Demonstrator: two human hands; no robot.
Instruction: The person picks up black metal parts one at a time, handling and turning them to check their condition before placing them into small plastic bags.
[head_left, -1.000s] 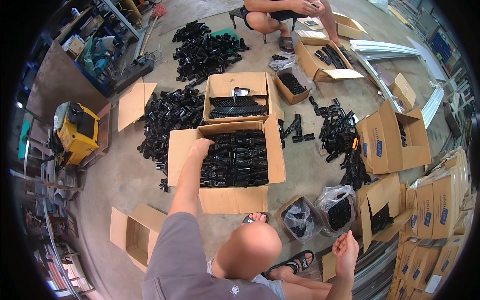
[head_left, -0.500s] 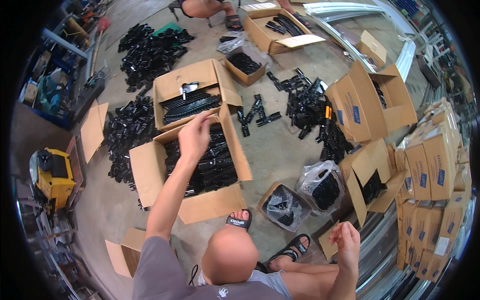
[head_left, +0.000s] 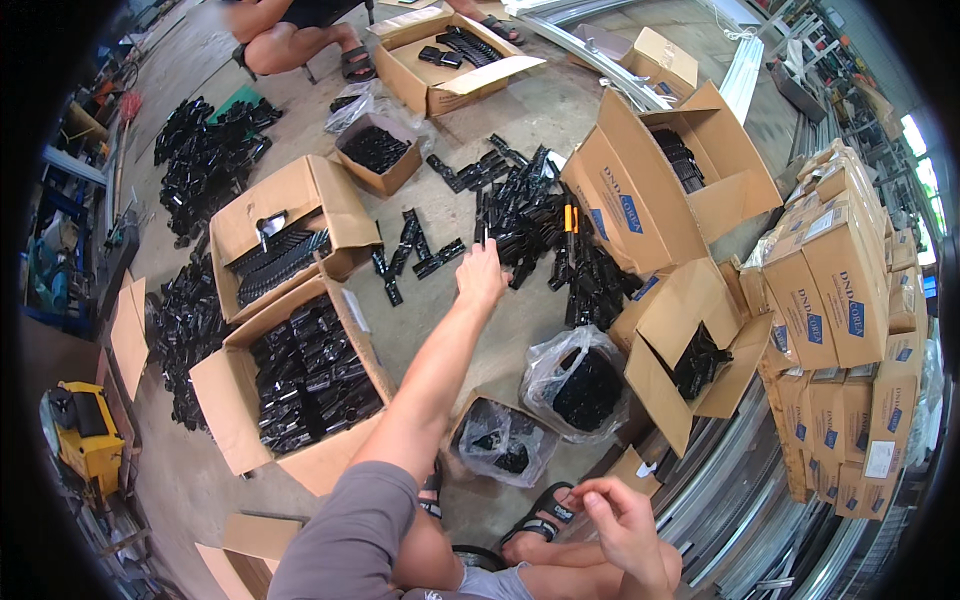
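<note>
Our left hand (head_left: 482, 275) at the black pile (head_left: 520, 215)

Nearest, our right hand (head_left: 620, 525) hangs half-open, its fingers loosely bent. Beyond the plastic bag (head_left: 545, 375), our left hand is at the near left edge of the black pile on the floor (head_left: 410, 320); we cannot tell whether the fingers clamp anything. Farther off, an open carton (head_left: 400, 78) holds black strips (head_left: 468, 45).

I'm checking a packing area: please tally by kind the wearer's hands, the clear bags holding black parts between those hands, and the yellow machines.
Hands: 2 (left hand, right hand)
Clear bags: 2
Yellow machine: 1
Total: 5
</note>
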